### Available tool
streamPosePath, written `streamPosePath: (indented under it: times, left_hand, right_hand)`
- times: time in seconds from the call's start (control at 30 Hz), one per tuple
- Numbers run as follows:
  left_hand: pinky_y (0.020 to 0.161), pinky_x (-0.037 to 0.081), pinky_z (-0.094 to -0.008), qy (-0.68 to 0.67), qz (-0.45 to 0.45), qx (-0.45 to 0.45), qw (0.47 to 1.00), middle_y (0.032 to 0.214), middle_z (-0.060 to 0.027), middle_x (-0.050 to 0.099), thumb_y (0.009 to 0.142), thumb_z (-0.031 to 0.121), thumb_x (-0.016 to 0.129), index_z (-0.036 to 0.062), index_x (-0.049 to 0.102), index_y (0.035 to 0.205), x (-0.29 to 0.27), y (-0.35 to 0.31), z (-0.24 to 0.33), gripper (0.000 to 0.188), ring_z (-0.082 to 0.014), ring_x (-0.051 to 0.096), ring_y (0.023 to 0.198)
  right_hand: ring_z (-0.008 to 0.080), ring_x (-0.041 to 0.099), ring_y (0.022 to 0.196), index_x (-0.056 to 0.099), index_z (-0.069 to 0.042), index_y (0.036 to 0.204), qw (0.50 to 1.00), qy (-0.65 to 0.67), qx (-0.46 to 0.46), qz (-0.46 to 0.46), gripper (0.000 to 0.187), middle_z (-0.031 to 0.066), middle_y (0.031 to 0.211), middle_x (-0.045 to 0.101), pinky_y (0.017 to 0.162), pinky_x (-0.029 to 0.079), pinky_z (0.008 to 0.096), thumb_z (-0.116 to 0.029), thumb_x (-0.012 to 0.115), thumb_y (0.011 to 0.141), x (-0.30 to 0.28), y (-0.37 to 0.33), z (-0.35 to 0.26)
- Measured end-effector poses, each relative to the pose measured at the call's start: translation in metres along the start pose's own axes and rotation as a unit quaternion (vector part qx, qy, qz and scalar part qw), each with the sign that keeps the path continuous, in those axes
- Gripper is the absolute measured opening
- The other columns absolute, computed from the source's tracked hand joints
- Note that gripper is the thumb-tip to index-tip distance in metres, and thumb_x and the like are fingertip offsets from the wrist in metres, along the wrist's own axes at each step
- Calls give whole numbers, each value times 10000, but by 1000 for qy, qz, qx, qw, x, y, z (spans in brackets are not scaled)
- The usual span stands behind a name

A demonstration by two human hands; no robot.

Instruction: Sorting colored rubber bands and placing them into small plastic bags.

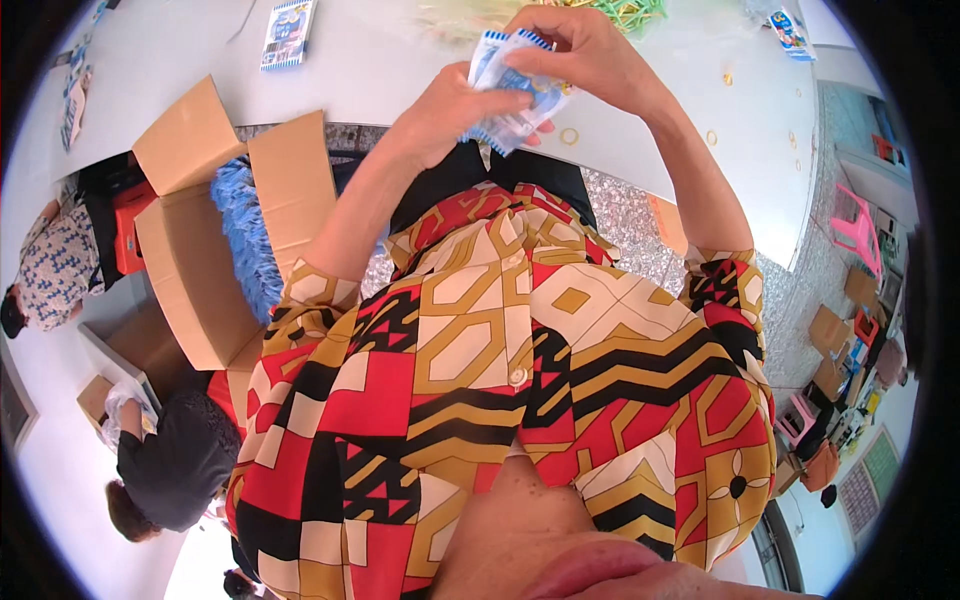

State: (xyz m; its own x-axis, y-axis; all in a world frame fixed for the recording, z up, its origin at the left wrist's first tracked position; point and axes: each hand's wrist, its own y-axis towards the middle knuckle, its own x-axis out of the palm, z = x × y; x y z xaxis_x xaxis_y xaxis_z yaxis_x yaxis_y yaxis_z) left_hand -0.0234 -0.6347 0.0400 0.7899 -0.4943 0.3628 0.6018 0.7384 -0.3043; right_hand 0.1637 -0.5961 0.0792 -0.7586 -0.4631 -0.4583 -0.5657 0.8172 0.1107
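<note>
Over the near edge of the white table (380,60), both my hands are closed on a few small blue-and-white plastic packets (545,92) stacked together. My left hand (440,112) grips them from the left with the thumb across the front. At the upper right, my right hand (590,58) holds the same packets, its thumb pressed on their top edge. Part of the packets is hidden by my fingers. A yellow rubber band (569,136) lies on the table just beside them.
Another packet (288,36) lies at the table's far left, and a blue one (790,36) at the far right. Green and yellow strands (625,14) are heaped at the back. To my left stands an open cardboard box (185,275) with blue fringed material (243,235). People work beyond it.
</note>
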Motion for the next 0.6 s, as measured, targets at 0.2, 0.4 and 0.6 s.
streamPosePath:
  times: [0.2, 0.4, 0.6]
  left_hand:
    - [804, 496, -287, -70, 114, 125, 983, 956, -96, 644, 840, 77, 596, -28, 568, 1056, -15, 1, 5, 242, -172, 627, 894]
    - [779, 466, -246, -84, 194, 224, 951, 968, -52, 640, 866, 121, 591, 7, 580, 1073, 10, 11, -21, 237, -131, 614, 871]
    - [790, 496, -283, -173, 181, 171, 953, 1062, -95, 621, 905, 186, 520, -10, 554, 1114, 6, 15, -7, 289, -147, 608, 911]
  right_hand:
    - [65, 519, 646, 593, -21, 935, 944, 247, 50, 214, 150, -7, 749, 579, 602, 427, 203, -46, 625, 792, 16, -4, 38]
    - [117, 608, 888, 508, -10, 1125, 845, 439, 119, 281, 244, 54, 1016, 621, 779, 506, 271, -84, 529, 894, 59, -18, 35]
    - [103, 613, 870, 562, -41, 1099, 815, 515, 204, 168, 223, 43, 997, 639, 762, 506, 251, -107, 552, 887, 85, -35, 21]
